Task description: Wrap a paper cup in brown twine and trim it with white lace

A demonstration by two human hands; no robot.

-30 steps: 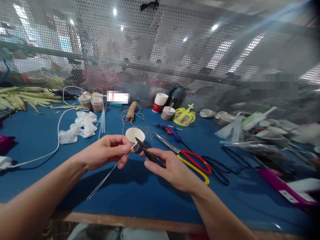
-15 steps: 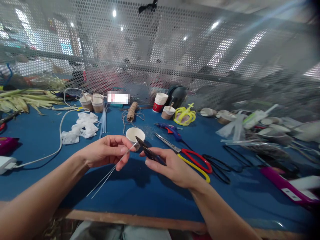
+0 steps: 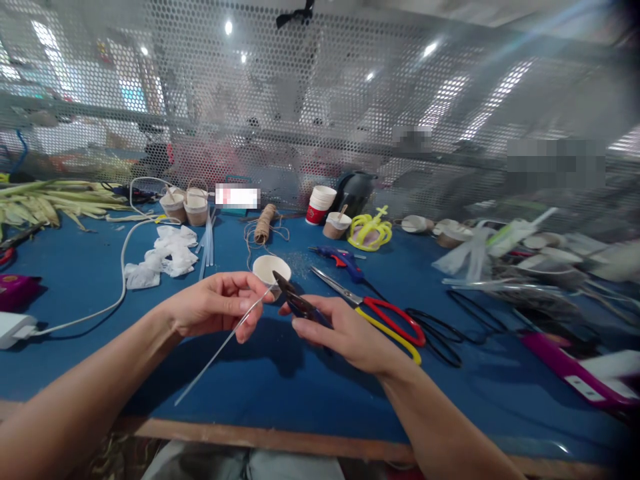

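Observation:
Between the thumb and fingers of my left hand [image 3: 227, 305] is a thin pale wire [image 3: 215, 355], slanting down toward the table's front edge. My right hand [image 3: 345, 330] is closed around the handles of dark pliers [image 3: 293, 297]. The jaws of the pliers point up and left, close to the wire's upper end; whether they touch it I cannot tell. Right behind my fingertips stands a small white paper cup [image 3: 271, 268], partly hidden by my left hand and the pliers.
Scissors [image 3: 370, 310] with red and yellow handles and a blue glue gun [image 3: 343, 259] lie right of my hands. Behind are a twine spool [image 3: 264, 223], a yellow crown-shaped piece [image 3: 370, 231] and paper cups [image 3: 320, 203]. Crumpled white tissue [image 3: 167, 255] and a white cable [image 3: 123, 267] lie left.
The two wire ends, which were spread apart below my left hand, now appear together as one line. Both hands have stayed in nearly the same place.

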